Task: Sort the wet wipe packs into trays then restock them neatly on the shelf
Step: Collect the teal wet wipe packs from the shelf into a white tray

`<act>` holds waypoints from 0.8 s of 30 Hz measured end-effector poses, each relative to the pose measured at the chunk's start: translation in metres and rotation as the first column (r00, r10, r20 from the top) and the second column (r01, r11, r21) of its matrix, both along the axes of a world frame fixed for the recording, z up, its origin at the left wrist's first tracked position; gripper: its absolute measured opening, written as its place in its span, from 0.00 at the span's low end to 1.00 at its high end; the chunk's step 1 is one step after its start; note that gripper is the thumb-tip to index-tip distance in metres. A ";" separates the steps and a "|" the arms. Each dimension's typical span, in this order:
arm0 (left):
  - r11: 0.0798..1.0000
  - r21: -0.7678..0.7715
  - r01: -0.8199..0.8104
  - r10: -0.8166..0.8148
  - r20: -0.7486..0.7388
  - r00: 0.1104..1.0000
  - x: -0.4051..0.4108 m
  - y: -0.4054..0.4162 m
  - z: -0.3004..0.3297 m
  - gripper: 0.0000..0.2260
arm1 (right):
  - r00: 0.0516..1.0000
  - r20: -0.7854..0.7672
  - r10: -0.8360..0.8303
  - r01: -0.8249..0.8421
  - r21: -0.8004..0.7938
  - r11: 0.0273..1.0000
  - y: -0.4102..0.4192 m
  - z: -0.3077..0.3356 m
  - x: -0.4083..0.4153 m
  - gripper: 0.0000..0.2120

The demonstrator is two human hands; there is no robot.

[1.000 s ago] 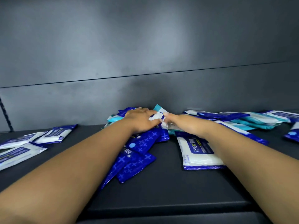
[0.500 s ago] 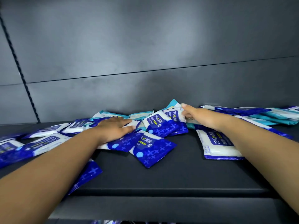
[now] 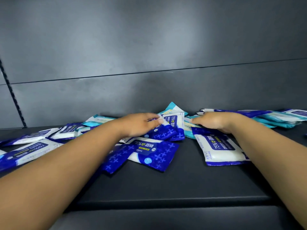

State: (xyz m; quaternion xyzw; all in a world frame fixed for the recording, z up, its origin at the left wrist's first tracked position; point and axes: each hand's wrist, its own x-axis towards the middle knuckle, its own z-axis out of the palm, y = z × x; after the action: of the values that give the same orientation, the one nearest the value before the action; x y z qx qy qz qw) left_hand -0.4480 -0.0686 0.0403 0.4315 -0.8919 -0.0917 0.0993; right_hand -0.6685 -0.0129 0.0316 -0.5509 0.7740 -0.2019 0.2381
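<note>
A dark matte shelf (image 3: 191,185) is running the full width of the view, backed by a smooth grey panelled wall (image 3: 149,47) with one horizontal seam. Bare deck is lying open in front of the packs, up to the rounded front lip. Both forearms are reaching in from the near corners and converging at the back of the shelf.

A loose spread of flat, glossy wet wipe packs (image 3: 29,146) is trailing along the shelf from the left edge to the right, overlapping untidily. A blue-and-white pack (image 3: 221,150) is lying flat just under the right forearm; a blue cross-patterned pack (image 3: 154,156) is lying askew at centre.

The left hand (image 3: 139,124) is lying palm-down on the central heap, fingers extended and together, pressing a blue-and-white pack (image 3: 172,123). The right hand (image 3: 214,121) is lying palm-down, fingers extended toward the left, touching teal-edged packs (image 3: 191,128). The two hands are near each other but apart.
</note>
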 end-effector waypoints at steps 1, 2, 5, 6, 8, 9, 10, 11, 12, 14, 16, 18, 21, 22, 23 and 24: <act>0.999 -0.007 0.033 -0.033 0.023 0.999 -0.011 0.001 -0.002 0.23 | 1.000 -0.013 0.011 -0.010 0.038 0.999 0.003 0.001 0.001 0.24; 0.998 -0.011 0.058 -0.057 0.050 0.997 -0.020 0.001 -0.004 0.23 | 0.999 -0.036 0.019 -0.016 0.065 0.998 0.005 0.002 0.002 0.26; 0.997 0.002 0.082 -0.081 0.144 0.986 -0.036 -0.004 -0.012 0.24 | 0.999 -0.023 0.025 -0.024 0.043 0.999 0.010 0.007 0.002 0.27; 0.997 0.012 0.079 -0.080 0.156 0.985 -0.038 -0.006 -0.014 0.24 | 0.999 0.037 0.002 -0.004 0.054 0.999 0.010 0.007 0.001 0.26; 0.997 0.034 0.072 -0.076 0.132 0.988 -0.033 -0.008 -0.017 0.24 | 0.978 0.201 -0.048 0.029 0.098 0.995 0.007 0.009 0.000 0.19; 0.996 0.051 0.075 -0.080 0.112 0.990 -0.032 -0.008 -0.017 0.24 | 0.964 0.256 -0.075 0.050 0.105 0.993 0.004 0.008 -0.003 0.14; 0.995 0.068 0.079 -0.086 0.098 0.992 -0.030 -0.008 -0.017 0.23 | 0.953 0.287 -0.102 0.079 0.091 0.993 0.002 0.007 -0.005 0.10; 0.993 0.086 0.083 -0.090 0.089 0.992 -0.029 -0.007 -0.017 0.23 | 0.945 0.302 -0.122 0.111 0.054 0.992 0.000 0.006 -0.007 0.09; 0.990 0.106 0.088 -0.096 0.080 0.992 -0.027 -0.004 -0.016 0.23 | 0.945 0.295 -0.140 0.145 0.003 0.989 -0.002 0.005 -0.009 0.10; 0.982 0.163 0.097 -0.105 0.038 0.994 -0.024 0.001 -0.014 0.22 | 0.950 0.267 -0.162 0.182 -0.053 0.982 -0.003 0.006 -0.012 0.10; 0.969 0.229 0.098 -0.095 -0.024 0.995 -0.021 0.004 -0.012 0.21 | 0.938 0.306 -0.163 0.174 -0.010 0.985 0.000 0.010 -0.015 0.10; 0.960 0.258 0.108 -0.098 -0.052 0.994 -0.018 0.006 -0.011 0.21 | 0.913 0.375 -0.159 0.131 0.100 0.986 0.007 0.018 -0.020 0.10; 0.945 0.299 0.135 -0.116 -0.078 0.990 -0.017 0.007 -0.013 0.22 | 0.915 0.373 -0.153 0.081 0.202 0.976 0.013 0.024 -0.024 0.10; 0.936 0.321 0.147 -0.120 -0.104 0.987 -0.018 0.007 -0.015 0.22 | 0.913 0.374 -0.165 0.098 0.191 0.977 0.013 0.023 -0.023 0.09; 0.927 0.339 0.159 -0.121 -0.131 0.984 -0.018 0.009 -0.016 0.21 | 0.907 0.380 -0.182 0.127 0.165 0.978 0.014 0.022 -0.019 0.09; 0.924 0.343 0.169 -0.122 -0.154 0.981 -0.018 0.011 -0.017 0.19 | 0.909 0.365 -0.203 0.171 0.116 0.978 0.012 0.019 -0.016 0.09</act>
State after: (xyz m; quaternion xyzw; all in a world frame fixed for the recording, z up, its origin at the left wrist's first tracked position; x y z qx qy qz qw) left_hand -0.4661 -0.0579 0.0236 0.3679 -0.8820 -0.2860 0.0704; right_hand -0.6846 -0.0012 0.0508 -0.4153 0.7709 -0.2935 0.3835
